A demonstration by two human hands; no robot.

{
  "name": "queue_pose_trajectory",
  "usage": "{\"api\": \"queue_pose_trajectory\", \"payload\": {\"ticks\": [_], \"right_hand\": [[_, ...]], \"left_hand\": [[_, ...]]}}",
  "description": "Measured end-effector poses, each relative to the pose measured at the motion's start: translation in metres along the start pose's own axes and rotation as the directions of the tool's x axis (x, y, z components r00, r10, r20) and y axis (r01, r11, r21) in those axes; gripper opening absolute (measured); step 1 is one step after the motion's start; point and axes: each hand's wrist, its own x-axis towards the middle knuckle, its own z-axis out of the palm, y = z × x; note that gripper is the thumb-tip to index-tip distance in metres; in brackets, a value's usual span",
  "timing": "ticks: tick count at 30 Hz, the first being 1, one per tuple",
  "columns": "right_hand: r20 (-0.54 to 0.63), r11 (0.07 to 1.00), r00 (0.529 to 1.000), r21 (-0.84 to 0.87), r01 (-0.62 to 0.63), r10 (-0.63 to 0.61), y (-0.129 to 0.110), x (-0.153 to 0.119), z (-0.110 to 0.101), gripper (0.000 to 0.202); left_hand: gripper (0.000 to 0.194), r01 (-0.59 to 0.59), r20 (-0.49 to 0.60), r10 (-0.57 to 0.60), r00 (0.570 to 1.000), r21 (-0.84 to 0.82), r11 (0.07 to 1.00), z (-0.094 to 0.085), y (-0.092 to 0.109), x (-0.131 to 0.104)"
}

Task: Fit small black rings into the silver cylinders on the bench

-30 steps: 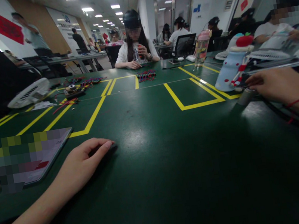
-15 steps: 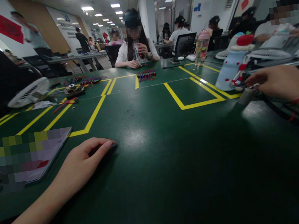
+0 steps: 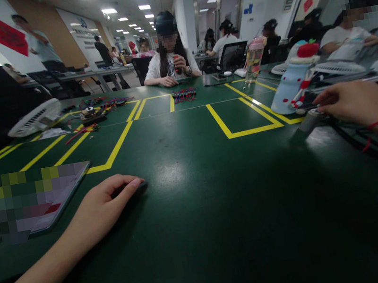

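Note:
My left hand (image 3: 113, 196) rests on the green tabletop (image 3: 204, 235), palm down, fingers stretched forward and thumb alongside; nothing shows in it. Left of that hand lies a tablet-like flat device (image 3: 70, 194), partly blurred out. At the right, my right hand (image 3: 358, 102) has its fingers closed at the top of a small grey cylinder (image 3: 307, 125), which stands tilted on the table. Its fingertips partly hide the cylinder's upper end. Just behind is a light-blue bottle (image 3: 283, 90) with a red top. Black cables (image 3: 356, 136) run beneath my right wrist.
Yellow tape (image 3: 227, 123) marks areas on the table. Bundles of coloured wires (image 3: 184, 95) lie at the far side, with a white fan (image 3: 36, 118) at left. A clear pink-lidded bottle (image 3: 254, 61) stands at far right. A person (image 3: 169, 63) sits opposite, holding something reddish.
The whole view has shifted very slightly. My right hand stays at the grey cylinder, and my left hand remains in place on the table.

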Motion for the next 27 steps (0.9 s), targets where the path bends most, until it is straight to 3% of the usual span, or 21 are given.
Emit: {"api": "queue_pose_trajectory", "payload": {"ticks": [4, 9, 12, 14, 17, 19, 21, 24, 27], "right_hand": [[0.041, 0.999, 0.999, 0.04, -0.01, 0.008, 0.003, 0.0, -0.007, 0.031], [0.155, 0.993, 0.988, 0.117, -0.036, 0.018, 0.011, 0.011, 0.001, 0.062], [0.209, 0.997, 0.977, 0.066, -0.043, 0.028, 0.01, 0.014, 0.008, 0.059], [0.164, 0.997, 0.986, 0.073, -0.026, 0.014, 0.002, 0.01, 0.008, 0.057], [0.018, 0.97, 0.998, 0.237, 0.059, -0.065, -0.025, -0.007, 0.004, 0.056], [-0.078, 0.889, 0.986, 0.426, 0.168, -0.149, -0.054, -0.028, 0.002, 0.055], [-0.135, 0.734, 0.956, 0.615, 0.287, -0.261, -0.088, -0.054, 0.001, 0.053], [-0.181, 0.47, 0.859, 0.774, 0.425, -0.48, -0.136, -0.098, 0.001, 0.046], [-0.237, 0.279, 0.739, 0.82, 0.5, -0.631, -0.169, -0.136, 0.002, 0.04]], "left_hand": [[0.043, -0.002, -0.007, 0.002, 1.0, 0.009, 1.0, -0.001, 0.001, 0.0], [0.047, -0.023, -0.003, 0.023, 1.0, -0.001, 1.0, 0.002, -0.009, 0.004], [0.045, -0.024, -0.009, 0.024, 1.0, -0.01, 1.0, 0.004, -0.013, 0.005], [0.043, -0.016, -0.002, 0.016, 1.0, -0.016, 1.0, 0.003, -0.01, 0.004], [0.043, -0.008, 0.009, 0.008, 1.0, -0.018, 1.0, 0.002, -0.004, 0.002], [0.042, -0.009, 0.013, 0.009, 1.0, -0.016, 1.0, 0.001, -0.002, 0.001], [0.042, -0.007, 0.017, 0.007, 1.0, -0.014, 1.0, 0.0, -0.001, 0.001], [0.042, 0.004, 0.024, -0.004, 1.0, -0.015, 1.0, 0.0, 0.0, 0.0], [0.041, 0.009, 0.025, -0.008, 1.0, -0.007, 1.0, -0.001, 0.003, -0.001]]}}
